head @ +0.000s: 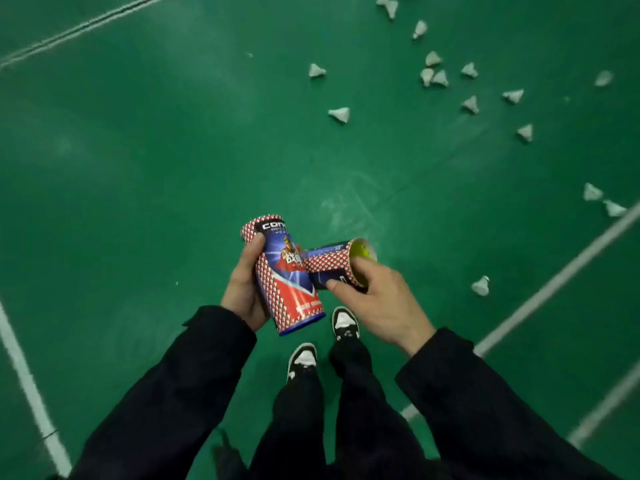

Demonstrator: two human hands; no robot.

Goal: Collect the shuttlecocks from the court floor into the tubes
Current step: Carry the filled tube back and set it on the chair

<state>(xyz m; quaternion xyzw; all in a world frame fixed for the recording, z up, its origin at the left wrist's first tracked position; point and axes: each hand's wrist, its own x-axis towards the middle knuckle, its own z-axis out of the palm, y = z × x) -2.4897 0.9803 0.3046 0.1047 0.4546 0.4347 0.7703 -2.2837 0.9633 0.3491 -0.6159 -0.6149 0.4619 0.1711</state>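
I stand on the green court floor holding two shuttlecock tubes at waist height. My left hand (244, 292) grips a red, white and blue tube (285, 275), held nearly upright with its blue-rimmed end toward me. My right hand (375, 299) grips a second, matching tube (332, 263) lying sideways, its open yellow-green mouth (363, 252) facing right. The two tubes touch in the middle. Several white shuttlecocks lie scattered ahead and to the right, among them one at centre (340, 114), a cluster (434, 76) farther off and a near one (481, 285).
White court lines run at the right (554, 282), along the left edge (20, 368) and across the top left (79, 29). My black-and-white shoes (303, 358) and dark trousers are below the tubes.
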